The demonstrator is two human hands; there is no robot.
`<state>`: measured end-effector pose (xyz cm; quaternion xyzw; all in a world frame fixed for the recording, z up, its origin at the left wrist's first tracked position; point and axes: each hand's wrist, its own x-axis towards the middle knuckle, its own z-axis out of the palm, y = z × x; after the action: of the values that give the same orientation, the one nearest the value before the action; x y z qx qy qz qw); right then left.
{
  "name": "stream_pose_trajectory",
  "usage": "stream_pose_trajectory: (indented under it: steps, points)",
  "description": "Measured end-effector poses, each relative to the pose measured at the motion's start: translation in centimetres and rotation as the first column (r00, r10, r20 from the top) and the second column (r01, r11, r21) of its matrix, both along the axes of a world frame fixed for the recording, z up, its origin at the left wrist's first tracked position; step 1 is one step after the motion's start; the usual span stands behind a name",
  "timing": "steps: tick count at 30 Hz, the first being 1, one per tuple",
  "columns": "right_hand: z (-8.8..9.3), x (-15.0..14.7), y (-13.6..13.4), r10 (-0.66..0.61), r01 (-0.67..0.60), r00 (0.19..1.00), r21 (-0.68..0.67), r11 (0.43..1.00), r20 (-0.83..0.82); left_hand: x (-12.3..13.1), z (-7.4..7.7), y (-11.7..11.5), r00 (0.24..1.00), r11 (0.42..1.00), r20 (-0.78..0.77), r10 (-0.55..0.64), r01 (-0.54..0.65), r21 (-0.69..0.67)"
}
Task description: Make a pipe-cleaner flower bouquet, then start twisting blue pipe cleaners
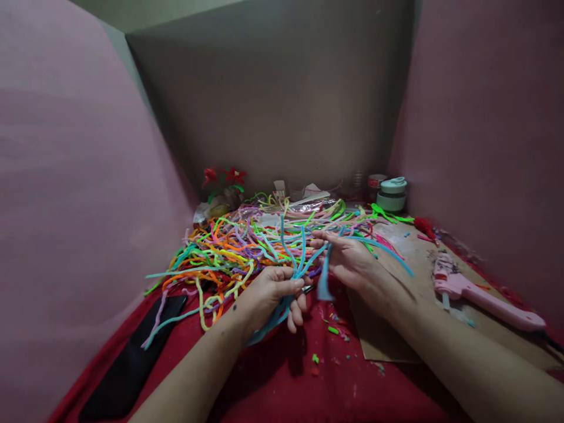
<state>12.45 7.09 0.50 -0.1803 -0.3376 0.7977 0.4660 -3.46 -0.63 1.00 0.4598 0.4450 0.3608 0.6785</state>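
Several blue pipe cleaners (303, 249) are bunched together in my left hand (275, 291), its thumb and fingers pressed round their middle. Their upper ends fan out above the hand, and the lower parts hang beneath the palm. Just to the right, my right hand (348, 258) is closed on more blue pipe cleaner (383, 247); one length stretches to the right over the wrist and another hangs down, blurred. Behind both hands spreads a large tangled pile of coloured pipe cleaners (220, 244).
A pink glue gun (489, 302) lies on a cardboard sheet (383, 343) at right. On the red cloth (264, 388) are a black flat object (132, 364) and small coloured scraps (333, 330). Red flowers (233, 175) and a mint lidded container (392, 195) stand at the back.
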Motion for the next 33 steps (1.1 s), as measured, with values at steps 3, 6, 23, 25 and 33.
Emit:
stream_pose_trajectory:
  steps: [3,6,23,25,33]
  points:
    - [-0.2,0.0,-0.1,0.082,-0.081,0.996,-0.062,0.995,0.021,0.1,-0.1,0.0,1.0,1.0,0.0,0.004,-0.004,0.005]
    - [-0.8,-0.5,-0.5,0.139,-0.136,0.99,-0.102,0.985,0.024,0.3,-0.4,0.2,0.999,0.999,0.019,0.027,-0.028,0.031]
    - [-2.9,-2.9,-2.8,0.365,-0.366,0.93,-0.013,0.931,-0.035,0.7,-1.5,0.6,0.998,0.998,-0.045,0.052,-0.05,0.04]
    - [-2.7,-2.9,-3.0,0.328,-0.329,0.944,-0.056,0.943,-0.028,0.8,-1.7,0.6,0.997,0.999,-0.058,0.041,-0.04,0.017]
    - [-2.9,-3.7,-2.9,-0.084,0.055,0.992,-0.288,0.956,-0.091,-1.3,2.7,1.7,0.683,0.846,-0.665,0.301,0.131,0.517]
